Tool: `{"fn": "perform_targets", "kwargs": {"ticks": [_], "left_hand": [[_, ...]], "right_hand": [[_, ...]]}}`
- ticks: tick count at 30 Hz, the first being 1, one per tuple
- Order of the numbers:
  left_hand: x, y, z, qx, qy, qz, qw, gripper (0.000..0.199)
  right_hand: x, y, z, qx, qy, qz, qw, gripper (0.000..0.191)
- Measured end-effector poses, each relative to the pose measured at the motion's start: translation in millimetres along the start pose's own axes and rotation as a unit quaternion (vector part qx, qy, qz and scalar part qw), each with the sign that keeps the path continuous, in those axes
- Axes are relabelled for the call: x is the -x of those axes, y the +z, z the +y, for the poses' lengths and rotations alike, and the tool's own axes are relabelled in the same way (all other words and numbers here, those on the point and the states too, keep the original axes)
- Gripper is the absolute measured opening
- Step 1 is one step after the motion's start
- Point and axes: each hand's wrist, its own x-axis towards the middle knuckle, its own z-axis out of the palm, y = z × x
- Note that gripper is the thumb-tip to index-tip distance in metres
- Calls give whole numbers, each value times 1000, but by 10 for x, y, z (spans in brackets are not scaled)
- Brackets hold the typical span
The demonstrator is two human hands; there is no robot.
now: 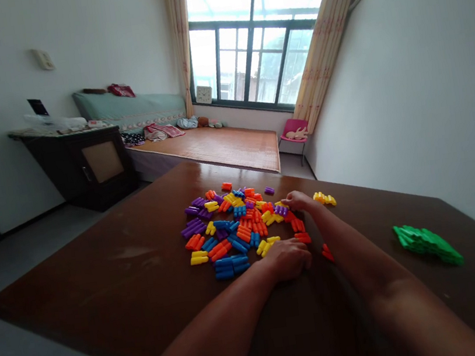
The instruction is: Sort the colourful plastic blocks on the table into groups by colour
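A loose pile of plastic building blocks (pixel 250 223) in orange, blue, yellow and purple lies on the brown table (pixel 111 254). My left hand (pixel 287 258) rests on the table at the pile's near edge, its fingers curled under and mostly hidden. Yellow blocks (pixel 267 247) lie just beyond it, and an orange block (pixel 302 238) is by its knuckles. At the pile's right side my right hand (pixel 299 200) has its fingers drawn together, close to a purple block (pixel 281 210). Whatever its fingertips grip is too small to make out.
A joined green stack of blocks (pixel 427 243) lies on the right side of the table, and a joined yellow group (pixel 325 198) is farther back. A single orange block (pixel 327 252) sits beside my right forearm. Beyond the table are a bed (pixel 224 144) and a pink chair (pixel 294 130).
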Motion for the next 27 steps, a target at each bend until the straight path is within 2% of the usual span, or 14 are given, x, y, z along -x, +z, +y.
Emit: {"fn": "perform_targets", "kwargs": {"ticks": [2, 4, 6, 9, 11, 14, 17, 20, 24, 27], "left_hand": [[-4, -12, 8, -4, 2, -3, 1000, 14], [-9, -21, 17, -7, 3, -3, 1000, 15], [-14, -24, 25, -8, -1, -4, 1000, 15], [-19, -18, 32, 3, -11, -7, 1000, 15], [-22, -11, 32, 11, -17, -7, 1000, 16], [-24, -3, 25, 12, -15, -4, 1000, 16], [-23, 3, 7, 12, 0, 8, 1000, 17], [-20, 10, -12, 19, 4, 12, 1000, 19], [-24, 13, -26, 28, 1, 12, 1000, 20], [-29, 17, -35, 30, -1, 12, 999, 21]], "right_hand": [[89, -57, 5, 28, 9, 21, 999, 35], [193, -79, -74, 34, -30, 77, 996, 28], [300, -45, -220, -1, -132, 91, 987, 18], [440, 65, -457, -32, -289, 38, 956, 24], [515, 123, -564, -7, -316, 39, 948, 27], [614, 124, -605, 11, -308, 64, 949, 19], [724, 51, -472, -43, -263, 97, 959, 18], [843, -14, -106, -92, -127, 178, 972, 19], [974, 0, 633, 21, 38, 303, 952, 18], [1004, 56, 1088, 75, 89, 306, 945, 21]]}}
